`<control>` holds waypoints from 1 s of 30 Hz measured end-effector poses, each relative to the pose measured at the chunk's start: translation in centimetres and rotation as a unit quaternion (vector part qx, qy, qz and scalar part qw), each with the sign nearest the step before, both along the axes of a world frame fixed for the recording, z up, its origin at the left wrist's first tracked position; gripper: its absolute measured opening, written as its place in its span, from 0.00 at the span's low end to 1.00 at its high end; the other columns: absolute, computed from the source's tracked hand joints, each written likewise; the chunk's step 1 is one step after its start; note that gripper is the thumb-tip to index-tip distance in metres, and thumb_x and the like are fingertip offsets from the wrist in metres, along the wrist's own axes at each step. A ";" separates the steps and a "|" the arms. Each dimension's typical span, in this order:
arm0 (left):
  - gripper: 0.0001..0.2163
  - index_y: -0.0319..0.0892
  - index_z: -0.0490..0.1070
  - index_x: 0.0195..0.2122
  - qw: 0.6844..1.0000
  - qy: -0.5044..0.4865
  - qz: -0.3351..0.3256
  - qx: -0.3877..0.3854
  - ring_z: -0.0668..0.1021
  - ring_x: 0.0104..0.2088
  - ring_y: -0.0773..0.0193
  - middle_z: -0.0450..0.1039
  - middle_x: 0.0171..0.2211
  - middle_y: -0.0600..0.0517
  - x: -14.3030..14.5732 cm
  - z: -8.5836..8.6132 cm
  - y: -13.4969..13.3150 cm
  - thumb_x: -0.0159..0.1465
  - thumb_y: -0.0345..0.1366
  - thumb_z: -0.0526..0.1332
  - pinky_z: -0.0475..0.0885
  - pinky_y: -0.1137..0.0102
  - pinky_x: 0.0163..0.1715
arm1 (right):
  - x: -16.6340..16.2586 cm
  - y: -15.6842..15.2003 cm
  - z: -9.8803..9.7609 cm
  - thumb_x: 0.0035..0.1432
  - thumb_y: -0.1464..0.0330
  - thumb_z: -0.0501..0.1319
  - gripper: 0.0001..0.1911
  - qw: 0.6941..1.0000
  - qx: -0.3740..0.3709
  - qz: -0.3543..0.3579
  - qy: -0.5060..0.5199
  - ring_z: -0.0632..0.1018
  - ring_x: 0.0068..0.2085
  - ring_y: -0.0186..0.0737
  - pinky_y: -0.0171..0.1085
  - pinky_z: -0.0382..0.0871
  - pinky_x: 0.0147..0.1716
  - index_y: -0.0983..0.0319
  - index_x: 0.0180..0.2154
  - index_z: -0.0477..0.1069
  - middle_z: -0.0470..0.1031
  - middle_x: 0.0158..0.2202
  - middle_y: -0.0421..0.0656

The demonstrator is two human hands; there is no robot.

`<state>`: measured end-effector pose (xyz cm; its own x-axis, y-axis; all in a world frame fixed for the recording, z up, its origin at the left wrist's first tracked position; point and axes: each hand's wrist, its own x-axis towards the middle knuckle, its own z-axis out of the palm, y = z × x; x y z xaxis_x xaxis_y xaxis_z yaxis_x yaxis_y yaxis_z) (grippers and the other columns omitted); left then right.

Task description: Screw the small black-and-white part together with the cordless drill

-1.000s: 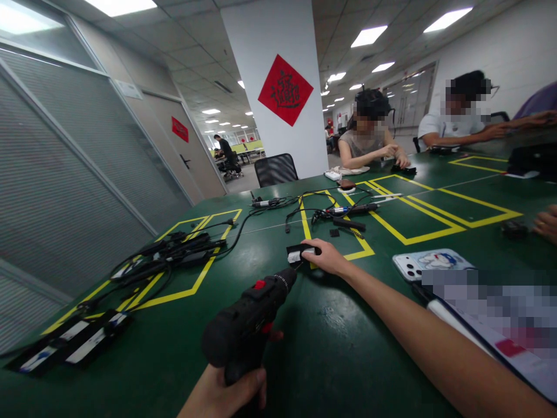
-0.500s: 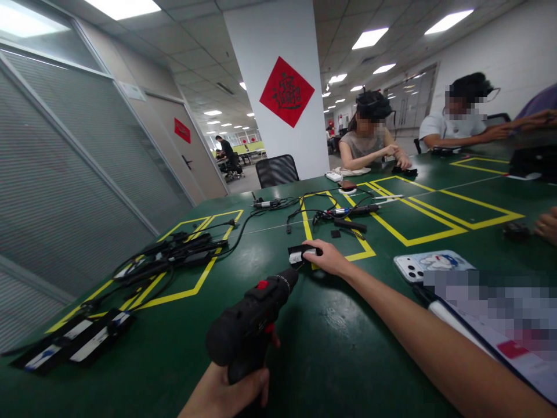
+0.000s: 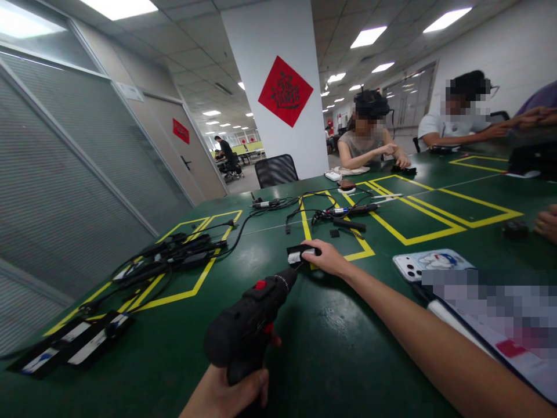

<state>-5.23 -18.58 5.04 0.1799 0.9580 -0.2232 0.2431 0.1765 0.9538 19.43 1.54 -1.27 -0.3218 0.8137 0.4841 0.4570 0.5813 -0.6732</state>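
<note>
My left hand (image 3: 228, 392) is wrapped round the grip of a black cordless drill (image 3: 250, 322) with red switches. The drill points away from me, and its thin bit ends at the near side of a small black part with a white label (image 3: 295, 257). Whether bit and part touch, I cannot tell. Reaching in from the right, my right hand (image 3: 328, 258) grips this part against the table, fingers over its right end. A small black piece (image 3: 334, 233) and a black bar (image 3: 349, 224) lie just beyond.
Tangled black cables and adapters (image 3: 187, 249) and flat labelled black pieces (image 3: 98, 342) lie on the left. A pen-like tool with a cable (image 3: 350, 211) is farther back. On the right are a phone (image 3: 435, 264) and a co-worker's hand (image 3: 547, 225). More people sit across the table.
The whole view has shifted very slightly. Both hands, the drill and the labelled part keep the same positions relative to one another.
</note>
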 end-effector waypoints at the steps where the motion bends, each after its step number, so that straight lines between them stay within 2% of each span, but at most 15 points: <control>1: 0.26 0.36 0.71 0.40 1.000 0.001 -0.004 -0.002 0.71 0.18 0.64 0.71 0.15 0.52 -0.1 -0.1 0.0 0.46 0.49 0.70 0.62 0.71 0.22 | 0.0 0.0 0.0 0.63 0.63 0.59 0.16 1.000 0.000 -0.001 0.000 0.75 0.47 0.43 0.49 0.69 0.48 0.63 0.50 0.68 0.72 0.49 0.46; 9: 0.23 0.36 0.71 0.42 1.000 0.025 -0.004 -0.006 0.69 0.22 0.64 0.72 0.17 0.52 -0.1 1.0 -0.4 0.53 0.50 0.65 0.61 0.71 0.24 | 0.0 -0.1 0.0 0.63 0.62 0.59 0.16 1.000 -0.003 -0.004 0.005 0.75 0.47 0.43 0.49 0.69 0.48 0.63 0.50 0.68 0.72 0.49 0.46; 14: 0.28 0.36 0.70 0.46 1.000 -0.007 -0.008 0.006 0.70 0.18 0.64 0.70 0.16 0.54 0.2 0.8 -0.2 0.48 0.49 0.69 0.61 0.70 0.23 | 0.0 -0.1 0.1 0.63 0.62 0.59 0.16 1.000 -0.003 -0.002 0.003 0.75 0.47 0.43 0.49 0.69 0.48 0.62 0.50 0.68 0.72 0.48 0.46; 20: 0.22 0.37 0.72 0.41 1.000 0.010 -0.010 0.000 0.71 0.20 0.63 0.71 0.16 0.53 0.2 1.2 -0.3 0.53 0.49 0.67 0.61 0.71 0.24 | 0.1 -0.2 0.2 0.63 0.62 0.59 0.16 1.000 -0.006 0.000 0.000 0.75 0.46 0.43 0.48 0.69 0.47 0.63 0.50 0.69 0.72 0.48 0.46; 27: 0.27 0.36 0.70 0.46 1.000 0.001 0.006 -0.001 0.72 0.20 0.63 0.71 0.17 0.54 0.0 0.7 -0.3 0.50 0.48 0.68 0.64 0.71 0.24 | 0.0 -0.2 0.0 0.63 0.62 0.58 0.16 1.000 -0.001 -0.005 -0.001 0.75 0.46 0.43 0.48 0.70 0.47 0.62 0.50 0.68 0.72 0.48 0.46; 30: 0.26 0.36 0.71 0.44 1.000 0.006 -0.005 0.007 0.72 0.19 0.63 0.71 0.15 0.53 0.0 0.5 -0.1 0.50 0.48 0.68 0.63 0.71 0.23 | 0.0 -0.1 0.0 0.63 0.62 0.58 0.17 1.000 0.000 -0.005 -0.002 0.75 0.46 0.43 0.48 0.70 0.47 0.63 0.50 0.68 0.72 0.48 0.46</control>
